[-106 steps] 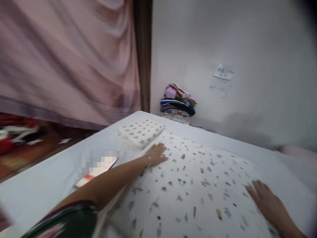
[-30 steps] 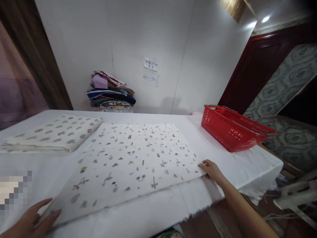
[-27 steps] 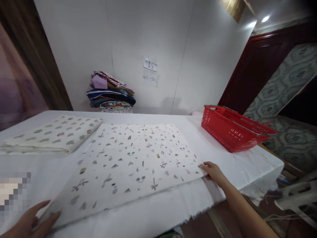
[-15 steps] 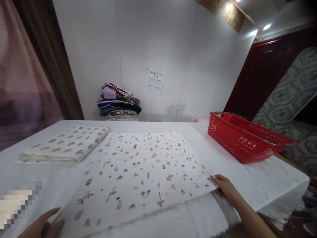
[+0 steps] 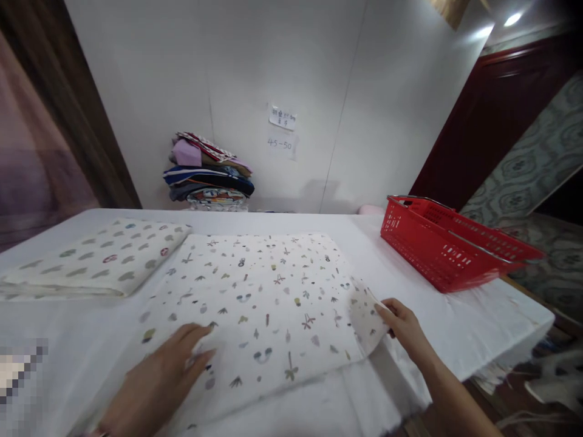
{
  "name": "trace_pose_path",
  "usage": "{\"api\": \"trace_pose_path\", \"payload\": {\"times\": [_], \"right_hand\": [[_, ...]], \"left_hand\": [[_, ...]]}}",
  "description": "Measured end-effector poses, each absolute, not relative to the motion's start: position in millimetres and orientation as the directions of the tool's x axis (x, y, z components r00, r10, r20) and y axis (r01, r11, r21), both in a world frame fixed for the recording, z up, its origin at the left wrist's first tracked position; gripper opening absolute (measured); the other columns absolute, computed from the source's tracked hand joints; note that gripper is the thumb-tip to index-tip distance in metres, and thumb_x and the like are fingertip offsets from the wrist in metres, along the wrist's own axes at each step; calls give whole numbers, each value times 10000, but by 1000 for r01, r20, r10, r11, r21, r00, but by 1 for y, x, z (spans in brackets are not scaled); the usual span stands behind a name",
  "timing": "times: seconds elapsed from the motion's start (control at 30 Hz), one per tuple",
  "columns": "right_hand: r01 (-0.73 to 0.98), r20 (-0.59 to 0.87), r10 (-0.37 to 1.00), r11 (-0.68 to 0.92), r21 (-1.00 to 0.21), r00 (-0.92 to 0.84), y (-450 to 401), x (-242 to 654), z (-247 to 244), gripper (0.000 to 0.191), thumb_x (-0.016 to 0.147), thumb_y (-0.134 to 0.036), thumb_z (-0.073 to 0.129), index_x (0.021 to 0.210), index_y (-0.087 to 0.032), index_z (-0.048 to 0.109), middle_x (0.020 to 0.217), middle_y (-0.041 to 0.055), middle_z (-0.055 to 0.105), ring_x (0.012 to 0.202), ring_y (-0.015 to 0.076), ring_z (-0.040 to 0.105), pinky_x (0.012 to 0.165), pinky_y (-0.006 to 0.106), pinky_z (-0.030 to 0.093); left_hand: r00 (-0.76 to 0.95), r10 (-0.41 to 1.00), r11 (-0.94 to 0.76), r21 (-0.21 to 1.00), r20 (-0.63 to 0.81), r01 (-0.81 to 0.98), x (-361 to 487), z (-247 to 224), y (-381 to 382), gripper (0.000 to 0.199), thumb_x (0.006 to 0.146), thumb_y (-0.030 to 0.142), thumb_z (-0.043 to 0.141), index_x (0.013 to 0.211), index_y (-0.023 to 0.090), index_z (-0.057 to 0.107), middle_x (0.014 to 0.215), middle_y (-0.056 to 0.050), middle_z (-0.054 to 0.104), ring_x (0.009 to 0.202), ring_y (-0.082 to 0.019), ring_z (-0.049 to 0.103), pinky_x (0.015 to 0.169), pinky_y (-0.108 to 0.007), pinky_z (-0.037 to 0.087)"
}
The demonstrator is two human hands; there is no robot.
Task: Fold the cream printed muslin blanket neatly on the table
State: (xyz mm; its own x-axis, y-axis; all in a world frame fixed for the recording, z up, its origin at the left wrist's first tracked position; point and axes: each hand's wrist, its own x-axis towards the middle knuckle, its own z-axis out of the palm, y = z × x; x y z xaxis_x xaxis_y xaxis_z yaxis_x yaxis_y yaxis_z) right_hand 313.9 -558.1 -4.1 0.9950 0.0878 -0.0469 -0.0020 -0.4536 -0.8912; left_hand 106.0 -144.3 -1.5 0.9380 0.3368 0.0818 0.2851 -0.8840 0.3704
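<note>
A white cloth [image 5: 268,303] printed with small leaves, starfish and rainbows lies spread on the white-covered table [image 5: 492,328]. Its right front corner is lifted and curled, pinched between the thumb and fingers of my right hand [image 5: 401,325]. Over the cloth's left front part is my left hand [image 5: 161,370], slightly blurred, thumb and fingers apart with nothing visible between them. Left of the printed cloth lies a folded cream cloth [image 5: 100,255] with grey cloud-like shapes and a few red ones.
A red plastic basket [image 5: 428,249] stands at the table's right side. Behind the table's far edge is a stack of folded fabrics [image 5: 209,173] against the pale wall, which bears two paper notes [image 5: 282,130]. A curtain hangs at the left.
My left hand has moved from the cloth's left front corner inward over the cloth. My right hand has raised and folded its corner slightly inward. The camera view has shifted a little.
</note>
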Motion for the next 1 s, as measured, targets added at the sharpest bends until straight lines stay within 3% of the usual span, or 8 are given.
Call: {"api": "trace_pose_path", "payload": {"times": [0.07,0.2,0.27,0.33,0.5,0.6,0.8,1.0], "right_hand": [[74,17,116,-509,-858,993,-551,310,-1,364,754,-544,548,816,-186,569,582,-41,499,512,124,445,454,239,346],[240,153,192,-609,-756,969,-537,300,5,285,792,-463,539,864,-192,593,747,2,614,659,160,528,590,267,399],[273,164,225,-638,-720,960,-531,295,8,256,807,-426,527,902,-200,598,779,7,634,680,168,548,616,274,409],[300,172,254,-659,-690,952,-526,291,9,237,818,-400,515,925,-204,596,771,6,637,670,170,557,618,276,413],[398,206,349,-679,-617,914,-522,284,7,182,849,-333,474,936,-213,579,792,12,640,690,170,577,628,269,420],[450,219,401,-685,-573,889,-522,282,5,171,854,-297,460,953,-217,575,841,19,651,720,172,597,641,266,428],[492,167,483,-694,-525,859,-521,286,1,159,850,-256,451,951,-216,567,840,16,646,706,164,599,641,263,426],[455,56,527,-670,-586,848,-527,286,4,205,829,-248,477,1003,-221,581,900,22,653,749,163,591,665,258,424]], "left_hand": [[976,216,-849,487,-31,203,132,18,-182,382,830,490,381,1073,256,561,1173,-25,567,739,-149,622,677,-259,481],[986,-19,-688,717,-165,107,190,35,-248,382,806,513,453,1045,248,589,908,-26,630,727,-175,597,652,-282,467],[977,-91,-509,852,-193,121,222,33,-278,370,765,511,533,978,219,614,917,-39,632,760,-180,594,646,-272,463],[949,-133,-230,941,-285,250,255,26,-306,336,719,463,622,886,172,611,881,-54,628,732,-176,594,594,-252,459],[889,-156,20,899,-430,438,314,8,-354,312,856,447,439,899,145,503,912,-84,594,633,-132,603,575,-270,514],[866,-146,81,867,-478,492,328,-4,-365,327,851,473,451,926,156,479,806,-46,589,578,-131,587,586,-311,538],[888,-48,26,888,-457,459,344,-29,-372,256,725,337,634,887,159,549,665,-10,580,579,-158,559,536,-274,485],[910,-12,-40,910,-414,413,354,-44,-376,128,634,111,582,757,139,604,586,5,552,574,-141,518,528,-230,408]]}}
